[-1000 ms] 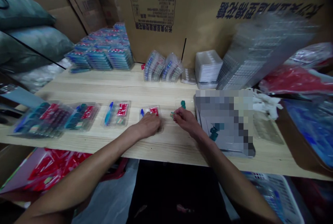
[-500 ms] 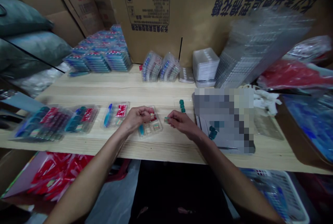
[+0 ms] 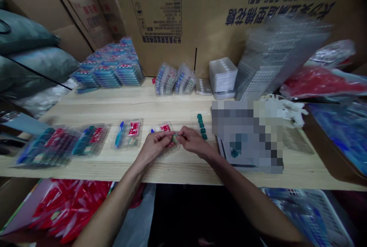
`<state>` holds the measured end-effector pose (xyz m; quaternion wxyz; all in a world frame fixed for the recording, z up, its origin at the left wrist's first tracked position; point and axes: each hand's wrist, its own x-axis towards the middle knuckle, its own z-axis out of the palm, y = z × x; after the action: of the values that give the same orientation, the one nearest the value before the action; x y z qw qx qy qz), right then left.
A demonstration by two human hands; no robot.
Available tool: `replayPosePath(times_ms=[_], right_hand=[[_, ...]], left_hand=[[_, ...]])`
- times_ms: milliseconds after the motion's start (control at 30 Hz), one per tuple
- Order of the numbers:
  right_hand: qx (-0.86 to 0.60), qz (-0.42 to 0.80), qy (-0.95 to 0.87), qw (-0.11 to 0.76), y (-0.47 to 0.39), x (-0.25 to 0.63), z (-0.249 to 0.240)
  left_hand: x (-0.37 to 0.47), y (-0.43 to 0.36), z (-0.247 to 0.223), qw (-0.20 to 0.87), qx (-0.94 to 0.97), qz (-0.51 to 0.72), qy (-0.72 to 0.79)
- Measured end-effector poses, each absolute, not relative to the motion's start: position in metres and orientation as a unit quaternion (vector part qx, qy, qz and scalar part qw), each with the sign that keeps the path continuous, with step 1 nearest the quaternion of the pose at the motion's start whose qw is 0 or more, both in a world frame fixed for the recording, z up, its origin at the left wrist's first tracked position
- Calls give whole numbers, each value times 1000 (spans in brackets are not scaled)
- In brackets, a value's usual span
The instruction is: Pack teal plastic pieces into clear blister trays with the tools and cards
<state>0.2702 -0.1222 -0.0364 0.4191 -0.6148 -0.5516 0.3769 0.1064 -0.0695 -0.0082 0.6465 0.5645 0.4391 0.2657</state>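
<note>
On our wooden table (image 3: 129, 103), behind the middle tray (image 3: 171, 150) and to its left, there is a large stack of filled packs (image 3: 107, 67), which we judge finished. Left of the middle tray are the loaded trays (image 3: 43, 147) with teal blocks; the nearest tray (image 3: 139, 124) there shows none, so this part seems left. Above the middle tray, our left hand (image 3: 155, 147) and right hand (image 3: 193, 142) meet. Right of it lies a row of teal pieces (image 3: 202, 126). Our fingertips, pressed close, seem to pinch one small greenish piece (image 3: 175, 136), partly hidden.
</note>
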Motion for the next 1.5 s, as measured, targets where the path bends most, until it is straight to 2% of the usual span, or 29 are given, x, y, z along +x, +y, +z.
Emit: replayPosePath(times_ms=[267,500,633,767,1000,1200,1367,1500], right_hand=[[-616,375,-527,448,-123,259,-46],[-640,347,-529,436,-128,263,-53],[-641,333,-536,437,-130,292,-55],[-649,326,-535,432,-130,309,-57],[-658,233,-644,313,-148,286,-53],[-562,102,-797,197,-164,268,-50],[-543,74,-825,137,-158,263,-48],[-558,80,-814,136,-150,261,-40]], left_hand=[[106,-79,-20,643,572,273,429],[96,-68,-34,577,643,242,443],[97,-54,-28,434,769,146,446],[108,-51,-21,278,881,65,378],[105,-54,-38,226,905,114,341],[86,-58,-49,235,872,218,371],[81,-58,-45,245,893,174,336],[83,-54,-44,235,901,162,327]])
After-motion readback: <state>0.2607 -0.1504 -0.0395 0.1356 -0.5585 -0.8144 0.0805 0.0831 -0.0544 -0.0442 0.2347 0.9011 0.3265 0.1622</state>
